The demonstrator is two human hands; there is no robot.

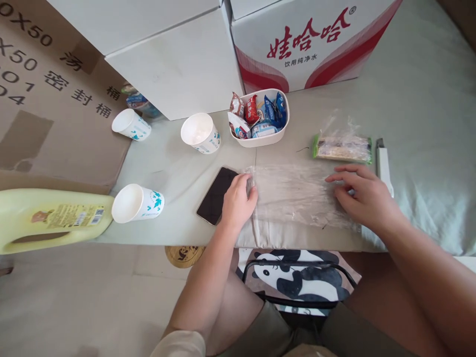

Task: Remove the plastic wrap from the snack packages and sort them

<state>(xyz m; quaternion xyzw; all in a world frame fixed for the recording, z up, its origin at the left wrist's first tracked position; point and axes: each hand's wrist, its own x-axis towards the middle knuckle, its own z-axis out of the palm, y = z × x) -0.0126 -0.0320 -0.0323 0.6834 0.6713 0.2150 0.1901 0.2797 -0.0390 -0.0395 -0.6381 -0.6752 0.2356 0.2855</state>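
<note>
A clear plastic sheet or bag (pixel 288 193) lies flat and wrinkled on the cloth between my two hands. My left hand (pixel 238 201) rests at its left edge, beside a black phone (pixel 217 198); the thumb and forefinger are apart, with nothing seen between them. Over the right end of the plastic, my right hand (pixel 366 196) is open, with fingers spread and slightly bent. Just beyond it sits a green-edged pack (pixel 342 148), with loose clear wrapping over its top. A white utility knife (pixel 383 166) lies to the right of that pack.
A white tub (pixel 260 143) of wrapped snacks stands behind the plastic. Paper cups stand or lean at the left: one (pixel 208 141), another (pixel 139 126), a third (pixel 152 203) beside a yellow jug (pixel 89 233). White cartons (pixel 178 64) and a brown box (pixel 67 134) border the table.
</note>
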